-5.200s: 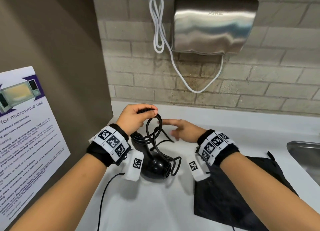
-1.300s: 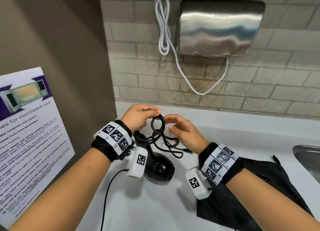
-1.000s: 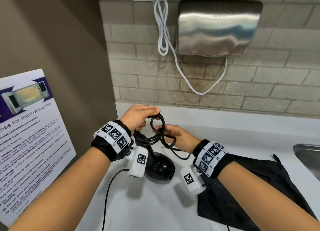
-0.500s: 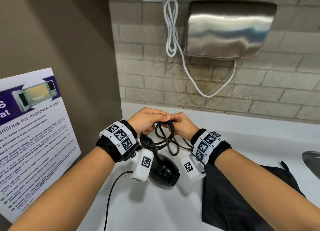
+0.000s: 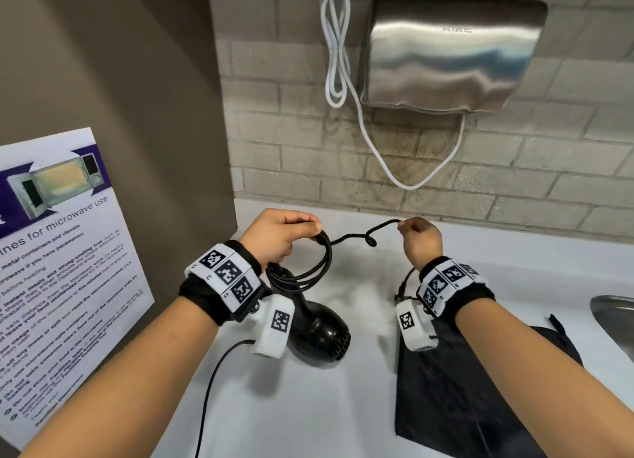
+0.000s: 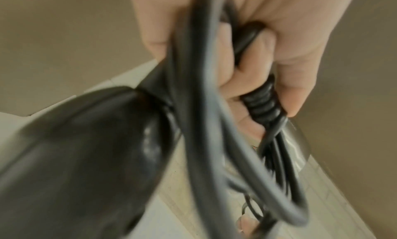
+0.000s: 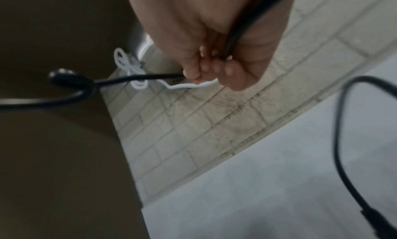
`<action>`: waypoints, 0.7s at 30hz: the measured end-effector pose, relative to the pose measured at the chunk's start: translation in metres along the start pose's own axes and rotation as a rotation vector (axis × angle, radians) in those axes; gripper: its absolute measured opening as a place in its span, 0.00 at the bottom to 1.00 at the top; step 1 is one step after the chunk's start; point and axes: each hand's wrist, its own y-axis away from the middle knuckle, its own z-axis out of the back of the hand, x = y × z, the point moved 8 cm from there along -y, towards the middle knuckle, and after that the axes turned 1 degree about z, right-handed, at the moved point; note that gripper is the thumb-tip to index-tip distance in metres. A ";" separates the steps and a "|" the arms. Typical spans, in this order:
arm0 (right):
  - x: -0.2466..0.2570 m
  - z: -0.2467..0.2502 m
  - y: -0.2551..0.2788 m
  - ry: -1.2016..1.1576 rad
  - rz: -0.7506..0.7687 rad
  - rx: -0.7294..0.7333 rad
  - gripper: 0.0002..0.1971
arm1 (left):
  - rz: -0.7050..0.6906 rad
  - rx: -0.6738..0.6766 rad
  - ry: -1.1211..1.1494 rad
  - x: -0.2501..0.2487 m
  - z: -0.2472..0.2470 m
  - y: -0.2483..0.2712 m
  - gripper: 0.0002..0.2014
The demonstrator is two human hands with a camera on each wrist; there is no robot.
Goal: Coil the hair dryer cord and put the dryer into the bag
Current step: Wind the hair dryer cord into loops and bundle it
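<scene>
left hand (image 5: pixel 279 236) above the counter (image 5: pixel 308 406) near its back left corner, fingers curled round the coiled loops of the black cord (image 5: pixel 310 269) together with the ribbed strain relief at the dryer (image 5: pixel 324 330) handle. right hand (image 5: pixel 420 240) near the back edge, pinching a free stretch of cord between thumb and fingertips, pulled out sideways from the coil with a small kink midway. loose tail hanging below the right wrist. dryer body resting on the counter under the left wrist, grille facing front. black bag (image 5: pixel 456 389) flat on the counter toward the front right, beside the sink (image 5: pixel 614 317) rim, apart from the dryer.
</scene>
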 end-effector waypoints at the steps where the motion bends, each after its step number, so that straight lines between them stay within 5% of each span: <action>1: -0.002 -0.001 0.003 0.030 0.015 0.036 0.08 | -0.012 -0.003 -0.016 -0.002 -0.002 0.000 0.07; 3: -0.002 -0.011 0.014 0.121 0.046 0.184 0.14 | -0.028 -0.013 -0.042 -0.005 -0.005 0.000 0.06; 7: 0.008 -0.046 0.059 0.413 0.125 0.752 0.24 | -0.034 -0.015 -0.080 -0.004 -0.004 -0.001 0.04; 10: 0.020 -0.069 0.097 0.405 0.180 1.032 0.33 | -0.042 -0.017 -0.093 -0.006 -0.006 0.000 0.04; 21: 0.032 -0.112 0.123 0.127 0.201 1.176 0.10 | -0.053 0.022 -0.097 -0.008 -0.008 0.002 0.06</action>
